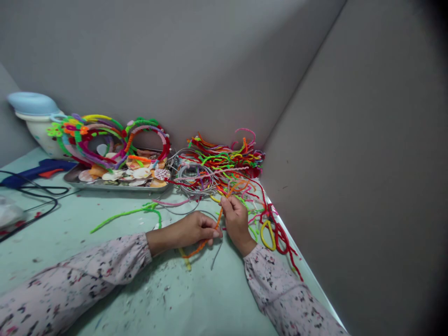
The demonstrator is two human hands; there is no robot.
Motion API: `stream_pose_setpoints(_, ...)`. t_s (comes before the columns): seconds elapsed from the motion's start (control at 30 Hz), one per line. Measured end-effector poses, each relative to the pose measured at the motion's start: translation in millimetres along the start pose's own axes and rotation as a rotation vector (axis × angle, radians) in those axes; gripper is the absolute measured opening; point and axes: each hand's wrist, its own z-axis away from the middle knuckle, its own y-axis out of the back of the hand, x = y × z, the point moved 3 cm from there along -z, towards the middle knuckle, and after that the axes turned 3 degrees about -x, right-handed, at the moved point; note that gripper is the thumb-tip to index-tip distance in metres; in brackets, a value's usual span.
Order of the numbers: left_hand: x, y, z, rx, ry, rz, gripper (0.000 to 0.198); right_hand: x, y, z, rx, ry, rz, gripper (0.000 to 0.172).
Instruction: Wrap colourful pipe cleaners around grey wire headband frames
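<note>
An orange pipe cleaner runs between my two hands above the table. My left hand pinches its lower part, and a twisted end hangs out below the fingers. Higher up and to the right, my right hand has its thumb and fingers closed on the upper part. A thin grey wire lies beneath the hands, next to a short yellow pipe cleaner. Just behind the hands are a coil of grey wire and a heap of coloured pipe cleaners.
A metal tray holds shells and pipe-cleaner-wrapped hoops. Left stand a blue-lidded container and a blue glue gun with a black cord. Green and red pipe cleaners lie about. Walls border the table behind and right.
</note>
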Motion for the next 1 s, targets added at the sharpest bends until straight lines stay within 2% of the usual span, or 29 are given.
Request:
stream_pose_setpoints(0.13,-3,-2.6,-1,-0.002,-0.03,0.062,0.033,1,-2,-2,-0.045,-0.002,-0.066,0.033)
stream_pose_setpoints(0.3,0,1.4,-3,0.077,-0.034,0.236,0.035,-1,-6,1,-0.099,-0.011,-0.085,0.032)
stream_pose_setpoints(0.4,2,4.2,-3,0.106,-0.045,0.259,0.032,-3,-9,3,-0.139,0.007,-0.073,0.032)
stream_pose_setpoints(0.53,2,5.3,-2,0.145,-0.01,0.27,0.03,-4,-8,2,-0.114,0.021,-0.066,0.03)
stream_pose_setpoints(0.7,2,1.0,-2,0.073,-0.007,0.266,0.024,0,-2,-2,-0.018,-0.034,-0.126,0.03)
stream_pose_setpoints(1.0,2,-5.4,0,-0.076,-0.015,0.1,0.02,11,9,-12,0.128,-0.109,-0.18,0.03)
